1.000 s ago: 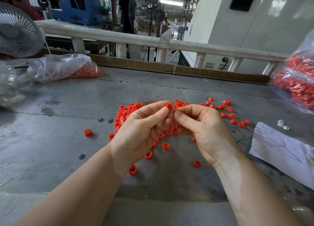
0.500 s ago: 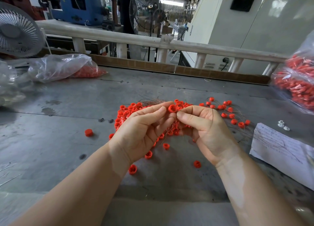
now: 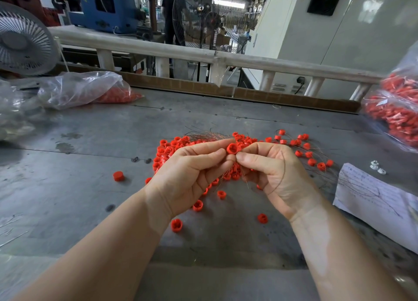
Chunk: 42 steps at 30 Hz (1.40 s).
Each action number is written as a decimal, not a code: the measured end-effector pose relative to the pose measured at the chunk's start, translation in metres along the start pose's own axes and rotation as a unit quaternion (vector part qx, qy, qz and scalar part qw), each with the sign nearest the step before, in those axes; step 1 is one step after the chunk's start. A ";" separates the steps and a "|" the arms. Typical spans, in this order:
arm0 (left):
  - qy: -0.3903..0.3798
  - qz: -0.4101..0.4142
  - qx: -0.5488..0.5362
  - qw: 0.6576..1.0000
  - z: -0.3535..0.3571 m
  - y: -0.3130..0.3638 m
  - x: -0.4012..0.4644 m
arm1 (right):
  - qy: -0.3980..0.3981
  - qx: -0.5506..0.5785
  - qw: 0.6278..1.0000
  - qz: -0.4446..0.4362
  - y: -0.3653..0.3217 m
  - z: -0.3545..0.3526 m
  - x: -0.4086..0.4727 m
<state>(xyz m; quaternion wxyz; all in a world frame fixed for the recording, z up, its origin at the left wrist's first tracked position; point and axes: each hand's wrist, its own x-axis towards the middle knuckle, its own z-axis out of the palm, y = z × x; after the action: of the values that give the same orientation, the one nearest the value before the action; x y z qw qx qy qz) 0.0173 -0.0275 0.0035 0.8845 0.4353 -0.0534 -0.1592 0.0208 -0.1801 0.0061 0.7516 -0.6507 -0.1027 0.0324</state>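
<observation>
Holding red caps [image 3: 116, 96], a clear bag [image 3: 74, 89] lies beyond the left hand [image 3: 192, 176].

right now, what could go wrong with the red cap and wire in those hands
The red cap sits only in a fingertip grip between left hand and right hand; it could pop out into the pile of caps below. The thin wire looped over the right hand might snag or kink.

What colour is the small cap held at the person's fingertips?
The cap is orange-red, clearest in the head view.
</observation>
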 end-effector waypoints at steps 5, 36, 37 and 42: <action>0.001 -0.006 0.005 1.000 0.000 0.000 0.000 | -0.004 -0.002 1.000 0.007 0.001 -0.002 0.001; -0.022 0.014 -0.018 0.999 0.000 -0.003 0.001 | -0.020 0.036 0.998 0.048 -0.002 0.000 -0.001; -0.022 0.015 -0.019 0.999 0.000 -0.003 0.001 | -0.022 0.037 0.998 0.050 -0.002 0.001 -0.001; -0.040 0.011 -0.033 0.999 0.000 -0.003 0.000 | -0.032 0.042 0.997 0.062 -0.002 -0.001 0.000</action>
<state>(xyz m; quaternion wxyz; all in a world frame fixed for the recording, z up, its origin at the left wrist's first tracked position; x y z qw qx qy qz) 0.0168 -0.0297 0.0008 0.8974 0.3982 -0.0885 -0.1682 0.0203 -0.1811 0.0080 0.7715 -0.6219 -0.0847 0.1038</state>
